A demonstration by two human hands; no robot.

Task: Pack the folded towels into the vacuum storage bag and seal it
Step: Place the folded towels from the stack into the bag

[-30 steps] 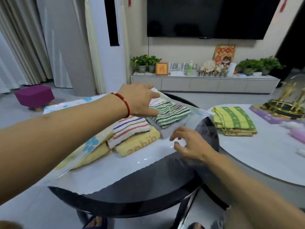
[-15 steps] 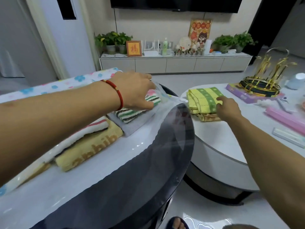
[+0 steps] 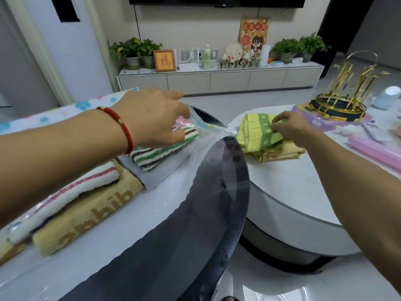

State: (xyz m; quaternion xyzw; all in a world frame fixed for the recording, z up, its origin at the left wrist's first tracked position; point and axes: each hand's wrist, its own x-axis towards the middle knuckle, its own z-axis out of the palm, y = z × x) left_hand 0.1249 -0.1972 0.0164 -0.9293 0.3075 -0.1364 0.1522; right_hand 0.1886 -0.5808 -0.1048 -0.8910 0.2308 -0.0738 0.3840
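While lifting the vacuum storage bag's mouth, left hand pinching plastic at frame centre, right hand fingers clamped on yellow-green checked towel, white desk right.

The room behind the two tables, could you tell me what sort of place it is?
Most likely a home living room: a wall-mounted television hangs above a low media cabinet that carries potted plants and a framed picture.

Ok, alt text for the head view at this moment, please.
A person's left hand holds open the mouth of a clear vacuum storage bag holding folded towels, while the right hand grips a yellow-and-green towel on top of a small pile on the white table alongside. A TV cabinet with plants stands behind.
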